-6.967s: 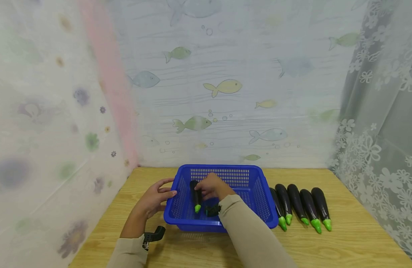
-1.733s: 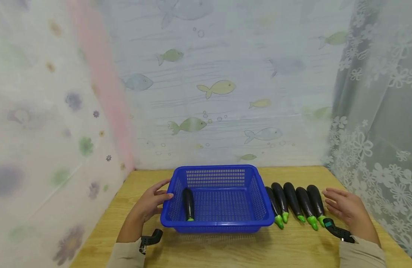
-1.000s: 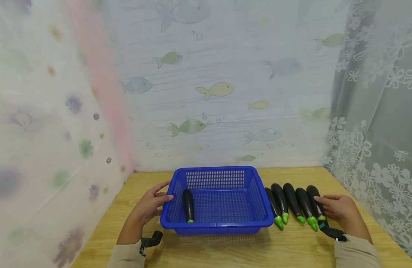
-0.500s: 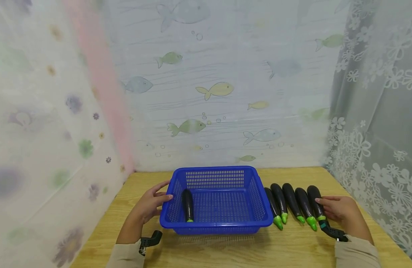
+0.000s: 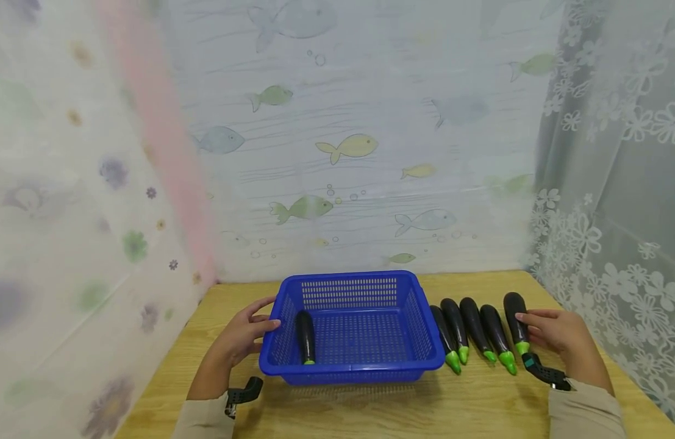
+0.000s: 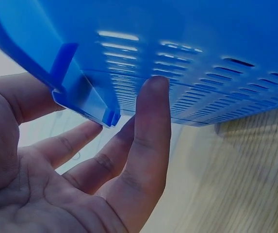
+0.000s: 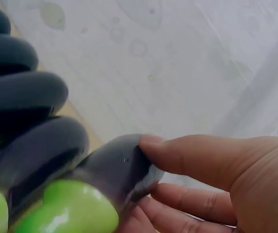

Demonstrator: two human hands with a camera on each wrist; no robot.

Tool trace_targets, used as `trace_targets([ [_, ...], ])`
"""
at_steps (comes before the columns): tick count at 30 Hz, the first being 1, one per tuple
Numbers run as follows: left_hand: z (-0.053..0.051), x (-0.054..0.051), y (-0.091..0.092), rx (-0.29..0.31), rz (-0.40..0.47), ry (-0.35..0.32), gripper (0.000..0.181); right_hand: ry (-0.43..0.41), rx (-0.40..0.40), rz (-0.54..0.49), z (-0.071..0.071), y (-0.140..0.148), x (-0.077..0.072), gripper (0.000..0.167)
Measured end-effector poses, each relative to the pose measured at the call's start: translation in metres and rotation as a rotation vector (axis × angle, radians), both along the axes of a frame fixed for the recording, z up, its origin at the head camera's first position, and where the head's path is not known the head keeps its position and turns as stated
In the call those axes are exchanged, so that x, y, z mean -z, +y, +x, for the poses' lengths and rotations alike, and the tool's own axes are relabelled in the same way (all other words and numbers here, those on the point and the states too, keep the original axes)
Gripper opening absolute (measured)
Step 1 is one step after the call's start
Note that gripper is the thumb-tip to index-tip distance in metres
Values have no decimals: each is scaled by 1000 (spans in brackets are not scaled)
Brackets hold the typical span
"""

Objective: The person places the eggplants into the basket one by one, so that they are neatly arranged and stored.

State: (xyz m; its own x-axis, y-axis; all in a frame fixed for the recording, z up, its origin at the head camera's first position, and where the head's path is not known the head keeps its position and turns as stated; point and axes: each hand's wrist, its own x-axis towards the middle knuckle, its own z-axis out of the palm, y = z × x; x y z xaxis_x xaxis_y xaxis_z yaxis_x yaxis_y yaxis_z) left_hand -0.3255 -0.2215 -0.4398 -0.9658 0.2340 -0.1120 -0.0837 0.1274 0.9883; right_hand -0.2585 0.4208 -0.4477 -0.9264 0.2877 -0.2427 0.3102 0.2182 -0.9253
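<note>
My right hand pinches the rightmost dark purple eggplant between thumb and fingers. In the right wrist view the thumb lies on the upper side of this eggplant, with fingers below. It stands slightly apart from the row and looks raised. My left hand grips the left rim of a blue plastic basket, thumb over the edge. From the left wrist view, fingers reach beneath the rim along the slotted wall. One eggplant lies inside the basket by its left wall.
Several eggplants lie side by side right of the basket, green stem ends towards me. The nearest is close against the basket's right side. A wooden table carries everything. A fish-patterned curtain hangs behind, with more sheets at both sides.
Earlier my right hand set an eggplant in the basket, then moved right to the row's end. It now grips the rightmost eggplant, shifted up and away from its neighbour. My left hand stays on the rim.
</note>
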Motion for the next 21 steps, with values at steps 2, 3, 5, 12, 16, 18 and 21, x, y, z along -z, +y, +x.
trace_targets([
  [2,-1,0,0,2,-4,2,72,20,-5,12,1,-3,-4,92],
  [3,-1,0,-1,4,-6,1,73,27,-11,24,1,-4,-6,93],
  [5,-2,0,-1,8,-5,0,75,55,-22,40,2,-8,-10,95],
  [12,-1,-1,-3,31,-6,7,77,119,-92,56,1,-25,-23,99],
  [16,-1,-1,-3,19,-19,20,76,128,-123,50,0,-34,-30,99],
  [18,-1,0,-4,5,-39,29,75,133,-132,42,-1,-38,-33,99],
  [21,-1,0,-4,-35,-77,49,73,142,-147,17,-3,-42,-36,97],
])
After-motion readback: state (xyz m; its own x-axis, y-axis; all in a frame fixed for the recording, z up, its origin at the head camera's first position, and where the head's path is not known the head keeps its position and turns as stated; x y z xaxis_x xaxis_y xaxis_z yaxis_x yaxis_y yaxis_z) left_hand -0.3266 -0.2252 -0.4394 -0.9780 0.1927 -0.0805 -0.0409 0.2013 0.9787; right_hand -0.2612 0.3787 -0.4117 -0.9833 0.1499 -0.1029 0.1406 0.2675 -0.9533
